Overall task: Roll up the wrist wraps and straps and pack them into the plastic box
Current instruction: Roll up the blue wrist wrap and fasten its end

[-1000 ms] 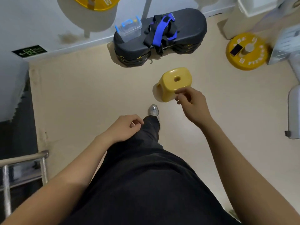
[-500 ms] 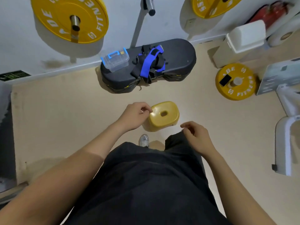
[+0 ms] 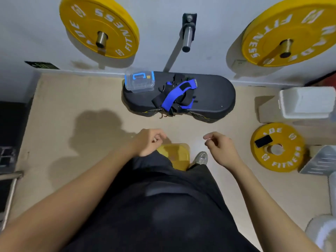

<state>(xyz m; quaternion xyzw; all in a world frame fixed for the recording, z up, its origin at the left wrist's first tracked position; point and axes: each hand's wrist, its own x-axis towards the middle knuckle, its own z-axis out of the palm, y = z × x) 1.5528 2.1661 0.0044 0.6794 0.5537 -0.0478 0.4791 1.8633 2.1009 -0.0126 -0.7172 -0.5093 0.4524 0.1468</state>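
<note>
Your left hand and right hand hung loosely curled, holding nothing. Wrist wraps and straps lay piled on the black pad by the wall, with the plastic box beside them at its left end. A yellow stool stood between you and the pad.

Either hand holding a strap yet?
No: left hand and right hand are empty; blue and black fabric straps lie piled on the black oval pad.
</note>
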